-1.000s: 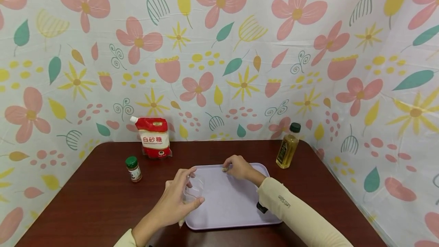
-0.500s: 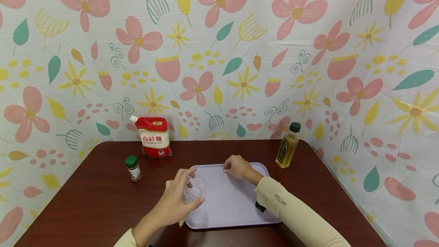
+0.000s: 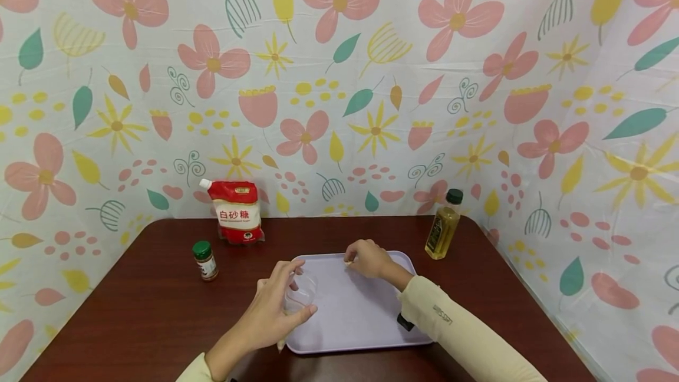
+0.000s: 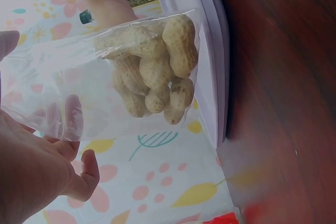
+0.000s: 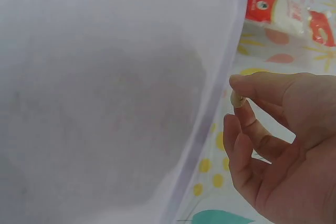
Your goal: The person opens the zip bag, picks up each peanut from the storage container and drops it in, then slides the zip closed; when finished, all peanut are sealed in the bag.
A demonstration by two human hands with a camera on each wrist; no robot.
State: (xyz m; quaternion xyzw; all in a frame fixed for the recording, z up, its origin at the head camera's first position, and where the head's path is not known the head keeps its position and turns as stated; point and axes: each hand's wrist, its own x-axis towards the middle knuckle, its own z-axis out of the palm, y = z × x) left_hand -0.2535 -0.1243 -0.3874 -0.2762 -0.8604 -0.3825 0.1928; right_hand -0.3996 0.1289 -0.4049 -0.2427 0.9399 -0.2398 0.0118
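My left hand holds a clear plastic cup at the left edge of the lilac tray. Several unshelled peanuts lie together at the cup's bottom, seen through its wall in the left wrist view. Over the tray's far edge, my right hand pinches a small pale piece, apparently a peanut, between thumb and forefinger. Most of that piece is covered by the fingertips.
A red and white sugar pouch stands at the back left, with a green-capped spice jar in front of it. An oil bottle is at the back right of the dark wooden table. A patterned curtain hangs behind.
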